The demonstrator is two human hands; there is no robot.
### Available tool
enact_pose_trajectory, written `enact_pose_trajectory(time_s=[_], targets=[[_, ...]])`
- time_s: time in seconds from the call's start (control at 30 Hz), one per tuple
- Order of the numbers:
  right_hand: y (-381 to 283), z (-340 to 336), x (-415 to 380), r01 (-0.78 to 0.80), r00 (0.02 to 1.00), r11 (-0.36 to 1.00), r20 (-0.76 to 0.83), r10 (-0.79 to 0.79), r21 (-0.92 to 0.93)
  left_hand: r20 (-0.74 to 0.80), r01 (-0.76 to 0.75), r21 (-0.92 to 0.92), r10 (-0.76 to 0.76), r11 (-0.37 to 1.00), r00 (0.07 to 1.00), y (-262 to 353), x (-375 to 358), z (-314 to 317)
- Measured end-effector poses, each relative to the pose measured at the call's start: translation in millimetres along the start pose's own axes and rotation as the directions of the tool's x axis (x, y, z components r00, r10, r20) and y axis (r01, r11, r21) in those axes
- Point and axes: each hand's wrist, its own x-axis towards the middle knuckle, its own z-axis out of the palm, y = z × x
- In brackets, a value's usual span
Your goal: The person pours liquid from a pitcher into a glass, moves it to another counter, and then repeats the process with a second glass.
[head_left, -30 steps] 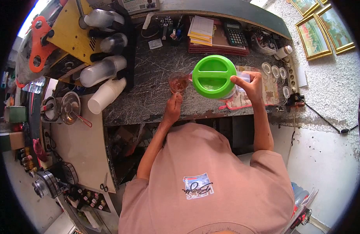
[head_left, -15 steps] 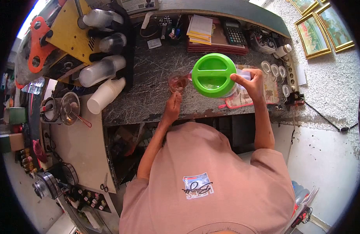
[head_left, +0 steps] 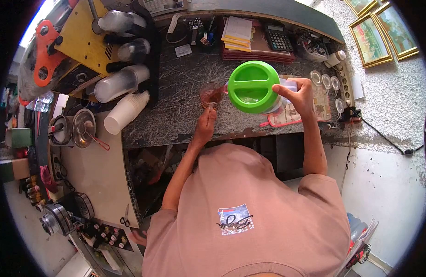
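One jug tipped toward one glass on a dark marble counter.

Right hand (head_left: 297, 98) clamped on the handle of a clear jug with a green lid (head_left: 252, 87), held above the counter (head_left: 176, 92) and leaning left, spout just over the rim of one small glass (head_left: 211, 94) with brownish liquid inside. Left hand (head_left: 205, 125) closed around the near side of that glass, which stands on the marble. Under the jug, one red-edged mat (head_left: 287, 117). Further right, four round clear lids (head_left: 327, 84) in a loose row. At the back, one calculator (head_left: 279, 40) beside one stack of yellow pads (head_left: 238, 33). At left, one stack of white cups (head_left: 125, 112) lying sideways below three racked stacks of clear cups (head_left: 121, 83).
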Motion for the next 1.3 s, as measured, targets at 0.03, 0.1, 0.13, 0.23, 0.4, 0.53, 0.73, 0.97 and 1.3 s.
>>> enact_pose_trajectory(time_s=[0.03, 0.1, 0.13, 0.23, 0.4, 0.53, 0.73, 0.97, 1.3], targets=[[-1.8, 0.3, 0.2, -0.006, 1.000, 1.000, -0.001, 0.006, -0.006, -0.019, -0.035, -0.005, 0.035, 0.999, 0.999, 0.9, 0.7, 0.7], [-4.0, 0.6, 0.2, -0.013, 1.000, 1.000, -0.004, 0.013, -0.012, -0.018, -0.037, -0.010, 0.036, 0.999, 0.999, 0.6, 1.0, 1.5], [-4.6, 0.6, 0.5, -0.024, 1.000, 1.000, -0.001, 0.024, -0.016, -0.019, -0.037, -0.016, 0.037, 0.999, 0.999, -0.5, 0.7, 1.8], [-6.4, -0.2, 1.0, -0.034, 0.999, 0.999, 0.003, 0.034, -0.010, -0.015, -0.012, -0.004, 0.012, 1.000, 1.000, -3.2, 0.6, 1.0], [-6.6, -1.9, 0.8, -0.032, 0.999, 0.999, 0.007, 0.032, -0.002, -0.005, -0.020, 0.011, 0.020, 1.000, 1.000, 4.4, -0.8, -0.1], [-8.5, -2.8, 1.3, -0.012, 1.000, 1.000, 0.005, 0.012, -0.026, -0.019, -0.021, -0.003, 0.021, 1.000, 1.000, 5.0, -0.1, 1.2], [-9.0, -4.2, 1.3, -0.009, 1.000, 0.999, 0.011, 0.010, -0.035, -0.013, 0.010, 0.004, -0.010, 1.000, 1.000, -0.2, 0.1, 0.2], [-13.0, -6.7, 1.3, -0.004, 1.000, 1.000, 0.010, 0.004, -0.016, -0.024, -0.032, 0.005, 0.032, 0.999, 0.999, -5.1, 0.6, 1.0], [-12.1, -9.5, 3.4, 0.004, 1.000, 0.998, 0.008, -0.004, -0.065, -0.011, -0.030, -0.009, 0.030, 1.000, 1.000, -1.3, 0.9, 0.1]])
